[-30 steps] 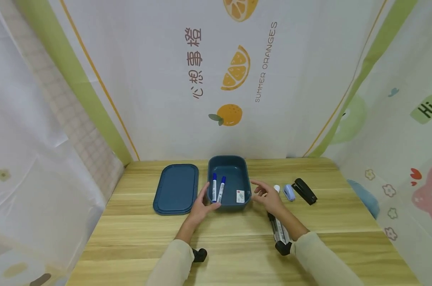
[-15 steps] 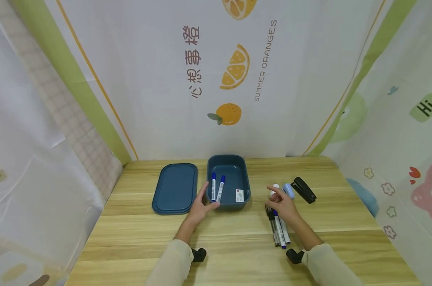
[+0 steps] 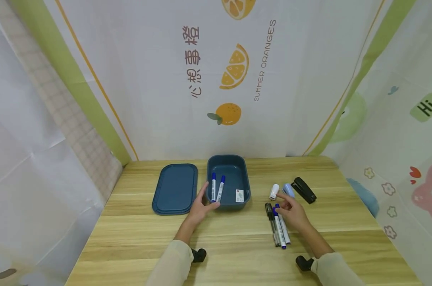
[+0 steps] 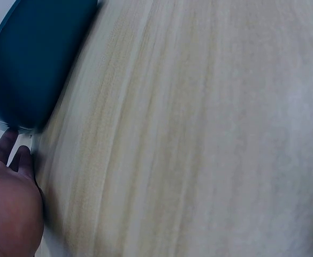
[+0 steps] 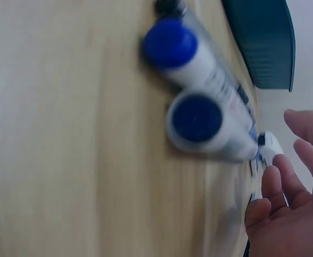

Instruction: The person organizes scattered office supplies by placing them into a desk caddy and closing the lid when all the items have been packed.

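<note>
White marker (image 3: 279,229) below "SUMMER ORANGES" lettering (image 3: 265,60)

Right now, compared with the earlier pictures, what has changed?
The right hand has left the right side of the blue box, moving right and back toward the person; its fingers are now by the cap ends of the loose markers. No new grip shows. The left hand stays at the box's near left corner; box, lid and stapler haven't moved.
</note>
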Demonstrator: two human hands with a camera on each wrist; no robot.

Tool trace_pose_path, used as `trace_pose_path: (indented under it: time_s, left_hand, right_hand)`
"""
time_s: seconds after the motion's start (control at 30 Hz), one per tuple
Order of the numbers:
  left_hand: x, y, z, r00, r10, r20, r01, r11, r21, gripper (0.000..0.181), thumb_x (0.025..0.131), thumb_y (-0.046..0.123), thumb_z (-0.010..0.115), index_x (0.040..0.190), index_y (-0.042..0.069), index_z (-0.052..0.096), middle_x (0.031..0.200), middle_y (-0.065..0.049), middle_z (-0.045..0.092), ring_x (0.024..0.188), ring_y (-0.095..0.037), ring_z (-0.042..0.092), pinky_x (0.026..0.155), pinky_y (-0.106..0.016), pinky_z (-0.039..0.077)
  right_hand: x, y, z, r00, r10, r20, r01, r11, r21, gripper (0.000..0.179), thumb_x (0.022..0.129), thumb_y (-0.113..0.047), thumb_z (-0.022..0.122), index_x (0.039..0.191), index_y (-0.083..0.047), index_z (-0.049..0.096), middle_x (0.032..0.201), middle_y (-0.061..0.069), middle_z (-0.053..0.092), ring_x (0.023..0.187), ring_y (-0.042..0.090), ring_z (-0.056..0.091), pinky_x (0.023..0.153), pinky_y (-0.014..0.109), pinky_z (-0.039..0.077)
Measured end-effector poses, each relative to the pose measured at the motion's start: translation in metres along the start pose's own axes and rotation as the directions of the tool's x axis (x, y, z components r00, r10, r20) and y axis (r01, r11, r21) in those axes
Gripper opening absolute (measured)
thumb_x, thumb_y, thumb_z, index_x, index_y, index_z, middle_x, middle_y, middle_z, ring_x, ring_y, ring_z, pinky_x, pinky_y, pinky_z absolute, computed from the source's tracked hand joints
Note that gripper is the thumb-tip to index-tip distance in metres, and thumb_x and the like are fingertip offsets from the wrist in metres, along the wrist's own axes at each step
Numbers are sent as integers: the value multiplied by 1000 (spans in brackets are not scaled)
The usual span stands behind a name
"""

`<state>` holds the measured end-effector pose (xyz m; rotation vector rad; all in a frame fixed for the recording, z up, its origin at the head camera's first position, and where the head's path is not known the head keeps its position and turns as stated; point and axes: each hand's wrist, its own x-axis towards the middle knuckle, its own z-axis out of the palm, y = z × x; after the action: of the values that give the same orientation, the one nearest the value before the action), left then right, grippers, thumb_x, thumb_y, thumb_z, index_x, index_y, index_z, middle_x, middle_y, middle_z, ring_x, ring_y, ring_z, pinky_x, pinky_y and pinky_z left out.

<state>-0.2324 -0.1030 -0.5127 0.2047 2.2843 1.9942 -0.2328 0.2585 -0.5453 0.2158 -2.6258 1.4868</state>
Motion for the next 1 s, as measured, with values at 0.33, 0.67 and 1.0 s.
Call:
trace_pose_path:
  time_s: [0.33, 0.67, 1.0]
  left_hand:
    - [1, -1, -1, 1000, -12, -7, 12, 1000, 5, 88, 85, 10, 75, 156, 10, 22, 155, -29, 17, 142, -43, 16, 113, -54, 19]
    - [2, -2, 0, 1000, 0, -8, 0, 1000, 4, 89, 85, 9, 76, 155, 9, 22, 154, -30, 19, 142, -44, 17, 113, -55, 18]
    - [1, -2, -1, 1000, -11, -1, 11, 1000, 8, 89, 85, 12, 76, 156, 10, 22, 155, -28, 17, 143, -42, 16, 114, -53, 17]
  right_hand:
    - [-13, 18, -9, 995, -33, 94, 38, 998, -54, 48, 79, 5, 74, 125, 0, 62, 82, 4, 54, 70, 13, 48, 60, 24, 43]
    - [-21, 18, -8, 986, -23, 166, 47, 989, -142, 47, 82, 0, 73, 127, -3, 62, 75, -3, 55, 66, 11, 49, 57, 26, 42]
    - [-22, 16, -8, 979, -19, 205, 61, 978, -201, 44, 84, -4, 73, 127, -3, 62, 68, -5, 51, 57, 8, 46, 51, 24, 39]
